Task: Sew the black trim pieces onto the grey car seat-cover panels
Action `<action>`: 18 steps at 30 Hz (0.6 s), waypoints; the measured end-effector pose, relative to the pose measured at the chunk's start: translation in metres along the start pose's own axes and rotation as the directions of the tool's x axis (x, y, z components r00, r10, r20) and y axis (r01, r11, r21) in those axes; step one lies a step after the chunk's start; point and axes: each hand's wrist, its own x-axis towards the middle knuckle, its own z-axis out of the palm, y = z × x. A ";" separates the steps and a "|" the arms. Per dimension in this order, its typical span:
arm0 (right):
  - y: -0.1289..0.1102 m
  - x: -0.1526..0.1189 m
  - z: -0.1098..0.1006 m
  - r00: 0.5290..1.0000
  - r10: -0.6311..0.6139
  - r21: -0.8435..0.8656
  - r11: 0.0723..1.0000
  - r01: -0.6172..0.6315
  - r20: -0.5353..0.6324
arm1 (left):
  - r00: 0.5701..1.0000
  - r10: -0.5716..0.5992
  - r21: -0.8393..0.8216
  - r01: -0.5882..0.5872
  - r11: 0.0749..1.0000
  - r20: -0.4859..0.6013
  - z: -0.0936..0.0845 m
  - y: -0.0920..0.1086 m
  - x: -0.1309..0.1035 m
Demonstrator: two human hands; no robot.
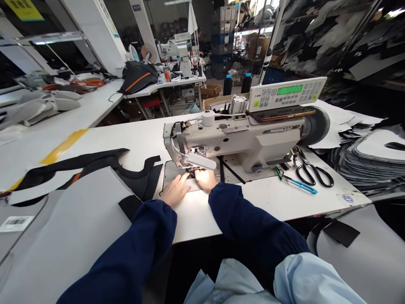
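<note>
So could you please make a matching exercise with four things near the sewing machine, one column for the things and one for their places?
Things:
1. black-handled metal scissors
2. white control panel with green display
3. large grey fabric panel
4. both hands

Places:
A. on top of the machine
B. at the needle, under the machine head
C. on the table, right of the machine
D. on the table, left of the arms

Pairs: 1-C, 2-A, 3-D, 4-B

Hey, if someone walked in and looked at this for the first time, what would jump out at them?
The beige sewing machine at the table's middle, its lamp lighting both hands at the needle: left hand flat on the plate, right hand under the presser foot. Behind it glows a green-lit control panel; black scissors lie to the right, and grey and black fabric spreads left.
</note>
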 end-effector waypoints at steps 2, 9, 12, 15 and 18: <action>0.000 0.002 0.001 1.000 -0.022 -0.008 1.000 0.022 -0.017 | 0.999 -0.030 0.110 0.028 0.994 0.019 0.000 0.004 0.003; 0.008 0.001 0.004 0.997 -0.067 -0.014 0.998 0.066 -0.045 | 1.000 0.015 0.259 -0.020 0.966 0.019 0.010 0.010 0.015; 0.011 -0.003 0.003 0.998 -0.053 -0.010 0.999 0.053 -0.046 | 0.999 0.047 0.247 -0.046 0.968 0.003 0.012 0.012 0.018; 0.013 -0.009 0.000 0.998 -0.051 -0.007 0.999 0.051 -0.041 | 0.998 0.061 0.236 -0.060 0.970 0.002 0.011 0.013 0.021; 0.012 -0.010 -0.002 0.997 -0.074 -0.007 0.997 0.074 -0.033 | 0.998 0.069 0.233 -0.070 0.970 0.015 0.009 0.014 0.024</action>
